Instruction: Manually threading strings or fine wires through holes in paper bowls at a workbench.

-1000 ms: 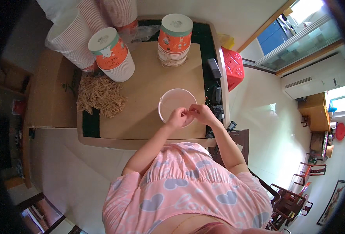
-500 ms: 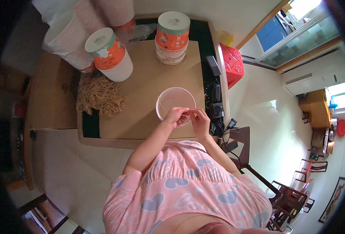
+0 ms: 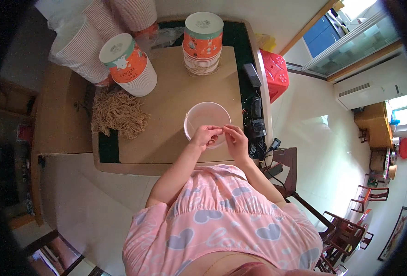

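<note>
A white paper bucket [image 3: 207, 112] stands mouth up on a brown board, close in front of me. A thin pale strand runs along its inner left side. Over the bucket's near rim, my left hand [image 3: 206, 136] is closed in a pinch, fingers curled. My right hand [image 3: 235, 140] pinches too, its fingertips meeting those of the left. What lies between the fingertips is too small to make out. Left of the bucket lies a heap of tan cords [image 3: 119, 113]. Behind it, an upside-down bucket stack [image 3: 203, 39], orange and green, has cords around its lowest rims.
Another bucket stack [image 3: 129, 64] leans at the back left, beside bagged white stacks [image 3: 79, 48] and a cardboard box [image 3: 60, 110]. Black power adapters [image 3: 252, 76] and cables line the table's right edge. A red plastic stool [image 3: 274, 73] and a dark wooden chair [image 3: 286, 170] stand right of the table.
My left fingers have shifted slightly, and both hands stay pinched together over the near rim. The bucket has barely moved, and the view has tilted a little.
</note>
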The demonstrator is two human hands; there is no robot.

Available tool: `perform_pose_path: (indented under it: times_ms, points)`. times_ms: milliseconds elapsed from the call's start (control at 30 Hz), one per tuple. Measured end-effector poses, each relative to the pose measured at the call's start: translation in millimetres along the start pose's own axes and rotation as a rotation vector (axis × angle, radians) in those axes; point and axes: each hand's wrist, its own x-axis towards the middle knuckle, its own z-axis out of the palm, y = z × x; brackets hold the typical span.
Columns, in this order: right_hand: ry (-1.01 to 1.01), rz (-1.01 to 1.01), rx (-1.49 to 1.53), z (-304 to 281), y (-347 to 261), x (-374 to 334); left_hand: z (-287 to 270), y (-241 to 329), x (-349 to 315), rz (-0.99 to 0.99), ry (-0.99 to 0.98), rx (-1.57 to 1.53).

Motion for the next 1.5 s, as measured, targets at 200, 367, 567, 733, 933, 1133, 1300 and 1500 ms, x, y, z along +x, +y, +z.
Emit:
perform_pose_path:
  times_ms: [200,367,567,733,933,1133,1300,1500]
  points:
    - [-0.174,0.299,0.176,-6,18,1,-2,-3,-2,0.078,0.042,0.216]
    - [-0.140,0.369,0.177,-1,18,7,6,1,-8,0.123,0.078,0.296]
    - [-0.144,0.347,0.183,-3,12,10,8,4,-11,0.134,0.099,0.331]
    - [-0.133,0.330,0.131,-2,15,9,6,1,-7,0.162,0.082,0.348]
    - [-0.137,0.307,0.126,-3,14,10,7,1,-7,0.160,0.098,0.362]
    - [-0.154,0.296,0.108,-4,9,12,5,0,-4,0.184,0.118,0.386]
    - [-0.154,0.122,-0.125,-5,1,11,5,-2,-3,0.175,0.157,0.417]
    - [-0.118,0.080,-0.136,-1,0,10,5,-3,-3,0.193,0.181,0.413]
